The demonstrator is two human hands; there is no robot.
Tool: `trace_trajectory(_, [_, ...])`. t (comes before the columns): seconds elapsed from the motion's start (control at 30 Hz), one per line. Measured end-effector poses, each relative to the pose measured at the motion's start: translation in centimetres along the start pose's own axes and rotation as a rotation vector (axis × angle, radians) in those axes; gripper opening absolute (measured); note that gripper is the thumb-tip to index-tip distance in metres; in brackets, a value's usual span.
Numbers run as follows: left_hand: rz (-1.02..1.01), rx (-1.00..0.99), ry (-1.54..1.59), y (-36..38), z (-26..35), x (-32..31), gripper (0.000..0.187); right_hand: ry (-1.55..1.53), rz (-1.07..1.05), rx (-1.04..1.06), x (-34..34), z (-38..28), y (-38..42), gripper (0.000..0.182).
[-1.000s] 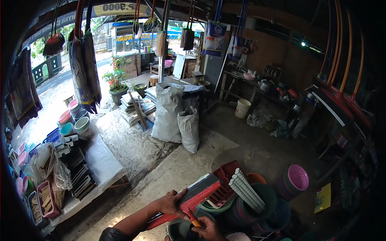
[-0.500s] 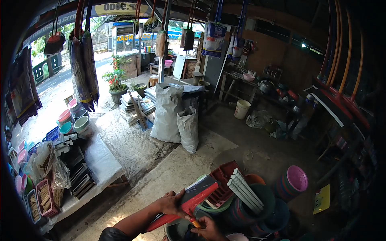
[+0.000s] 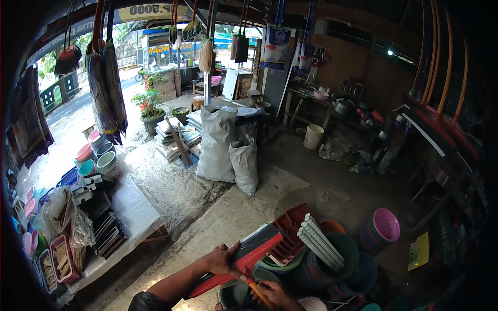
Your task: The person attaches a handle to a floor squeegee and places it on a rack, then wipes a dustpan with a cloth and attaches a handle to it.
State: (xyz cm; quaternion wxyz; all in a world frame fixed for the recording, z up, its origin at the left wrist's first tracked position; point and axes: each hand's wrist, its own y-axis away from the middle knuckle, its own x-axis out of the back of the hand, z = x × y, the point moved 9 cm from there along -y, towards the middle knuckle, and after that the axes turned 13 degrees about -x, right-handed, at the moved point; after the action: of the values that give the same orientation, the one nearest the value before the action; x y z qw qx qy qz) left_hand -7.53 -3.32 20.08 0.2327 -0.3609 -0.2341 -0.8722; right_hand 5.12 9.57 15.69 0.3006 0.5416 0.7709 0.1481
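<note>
A red floor squeegee (image 3: 264, 245) with a dark blade lies slantwise in front of me at the bottom centre. My left hand (image 3: 226, 261) is closed over the middle of its head, thumb and fingers pressed on the red body. From the underside of the head an orange handle (image 3: 256, 286) runs down to the lower right. Wrapped round that handle is my right hand (image 3: 272, 294), just below the socket. The handle's lower end is out of view.
Beyond the squeegee stand a maroon crate (image 3: 290, 228), pale tubes (image 3: 321, 243) in a dark bucket, and stacked pink-topped buckets (image 3: 386, 225). A plastic-covered table (image 3: 136, 207) with goods is at left. White sacks (image 3: 215, 150) stand ahead; more squeegees (image 3: 441, 124) hang at right.
My right hand has shifted a little to the lower right along the orange handle, baring more of it near the socket. The left hand keeps its hold on the head.
</note>
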Motion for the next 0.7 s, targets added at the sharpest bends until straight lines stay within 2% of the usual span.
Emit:
trace_trajectory(0.07, [-0.009, 0.016, -0.004, 0.3, 0.2, 0.0, 0.138, -0.015, 0.056, 0.018, -0.3, -0.3, 0.1, 0.029])
trace_trajectory(0.13, [-0.024, 0.036, -0.009, 0.5, -0.2, -0.3, 0.138, 0.227, 0.222, 0.402, -0.1, -1.9, 1.1, 0.030])
trace_trajectory(0.17, [-0.004, 0.034, 0.003, 0.5, -0.7, -0.6, 0.137, 0.222, 0.223, 0.399, 0.2, -1.2, 0.8, 0.030])
trace_trajectory(0.27, [0.010, 0.037, 0.030, 0.5, -1.7, -1.5, 0.135, 0.339, 0.314, 0.312, 0.6, -0.3, 0.6, 0.034])
trace_trajectory(0.37, [0.037, 0.014, 0.087, 0.8, -2.3, -1.6, 0.133, 0.517, 0.372, 0.236, 0.9, 0.5, 0.0, 0.027])
trace_trajectory(0.43, [0.051, -0.014, 0.126, 1.1, -2.7, -1.7, 0.132, 0.252, 0.187, 0.063, 1.0, 2.4, -1.5, 0.028])
trace_trajectory(0.47, [0.077, -0.047, 0.138, 1.2, -2.8, -1.6, 0.131, 0.246, 0.188, 0.062, 1.6, 2.3, -1.9, 0.028])
trace_trajectory(0.53, [0.099, -0.081, 0.146, 1.1, -3.7, -2.1, 0.130, 0.040, -0.114, -0.148, 1.0, 3.8, -3.4, 0.029])
trace_trajectory(0.6, [0.150, -0.079, 0.232, 0.8, -5.0, -2.6, 0.122, 0.018, -0.101, -0.121, 1.2, 3.8, -4.7, 0.031])
trace_trajectory(0.63, [0.147, -0.081, 0.230, 0.9, -4.9, -2.7, 0.122, 0.098, -0.020, -0.119, 1.7, 3.7, -5.2, 0.032])
trace_trajectory(0.7, [0.293, -0.108, -0.258, 1.7, -3.2, -0.8, 0.109, 0.175, 0.067, -0.123, 1.8, 3.2, -5.4, 0.034])
